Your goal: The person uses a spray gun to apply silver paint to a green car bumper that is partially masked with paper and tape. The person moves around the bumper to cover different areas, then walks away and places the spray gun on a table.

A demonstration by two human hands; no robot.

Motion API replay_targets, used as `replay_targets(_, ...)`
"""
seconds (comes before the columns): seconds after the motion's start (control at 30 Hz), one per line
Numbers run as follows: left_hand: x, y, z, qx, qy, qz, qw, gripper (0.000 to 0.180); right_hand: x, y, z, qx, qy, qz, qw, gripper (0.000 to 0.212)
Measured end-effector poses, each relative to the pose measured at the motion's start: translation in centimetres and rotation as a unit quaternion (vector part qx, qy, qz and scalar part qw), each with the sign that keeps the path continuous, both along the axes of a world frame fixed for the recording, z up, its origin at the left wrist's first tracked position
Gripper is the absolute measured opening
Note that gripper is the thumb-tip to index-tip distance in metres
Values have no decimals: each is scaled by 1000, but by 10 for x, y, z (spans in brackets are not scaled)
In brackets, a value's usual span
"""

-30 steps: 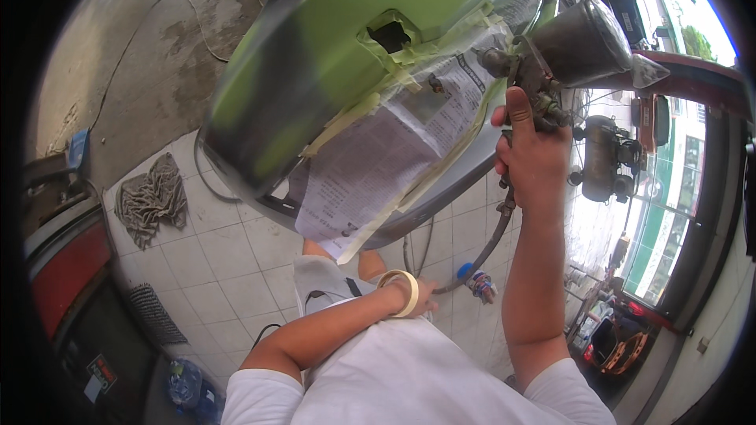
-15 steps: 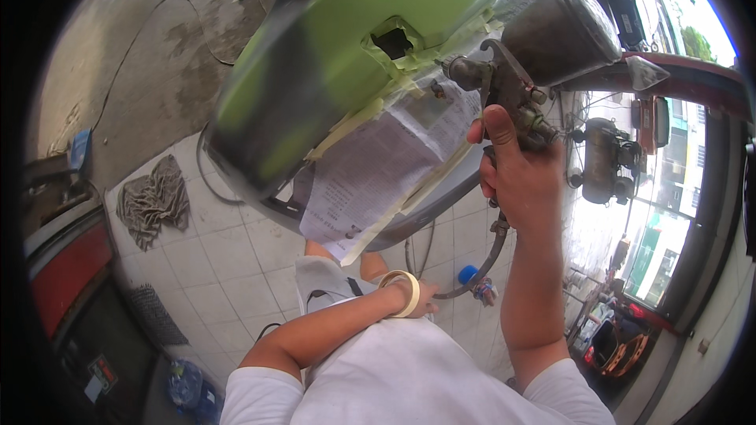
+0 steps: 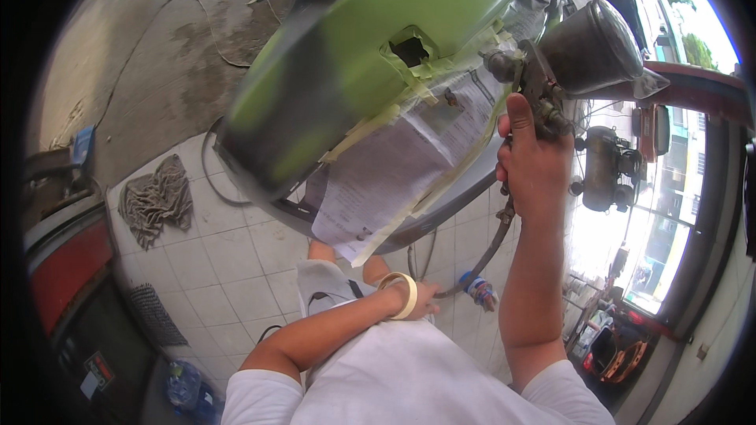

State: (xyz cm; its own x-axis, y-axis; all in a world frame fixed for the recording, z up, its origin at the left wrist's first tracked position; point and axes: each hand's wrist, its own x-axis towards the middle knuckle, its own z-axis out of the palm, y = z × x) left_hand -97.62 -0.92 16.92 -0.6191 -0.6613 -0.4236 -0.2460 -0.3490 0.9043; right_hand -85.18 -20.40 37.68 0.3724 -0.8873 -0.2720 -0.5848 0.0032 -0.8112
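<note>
My right hand (image 3: 538,165) is wrapped round the grip of a metal spray gun (image 3: 543,82), thumb raised along its back. On top of the gun sits a large dark metal cup (image 3: 587,51), tilted right. The nozzle faces left toward a green and dark grey vehicle body panel (image 3: 339,55). Newspaper (image 3: 402,165) and masking tape (image 3: 437,196) cover its near side, and tape rims a square opening (image 3: 409,48). From the gun a hose (image 3: 494,248) curves down to my left hand (image 3: 425,299), closed around it at my waist. A masking tape roll (image 3: 408,296) encircles my left wrist.
A crumpled grey rag (image 3: 157,200) lies on the white tiles (image 3: 228,267) at left. A blue-capped container (image 3: 479,289) stands beside the hose. Plastic bottles (image 3: 189,389) are at lower left. An air compressor (image 3: 602,165) and a red beam (image 3: 693,94) are at right.
My right hand and the spray gun have shifted right, a little farther from the panel's opening. The panel sits slightly farther right in view. My left hand has barely moved.
</note>
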Motion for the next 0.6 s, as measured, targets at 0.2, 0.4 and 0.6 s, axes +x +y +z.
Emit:
replay_targets(0.2, 10, 9, 6, -28, 24, 31, 999, 64, -1, 30, 11, 43, -47, 63, 996, 44)
replay_targets(0.4, 74, 1, 57, -2, 72, 153, 986, 62, -20, 31, -7, 4, -66, 63, 996, 41)
replay_targets(0.6, 72, 10, 78, -36, 179, 270, 945, 54, -37, 50, 4, 52, -40, 62, 996, 38)
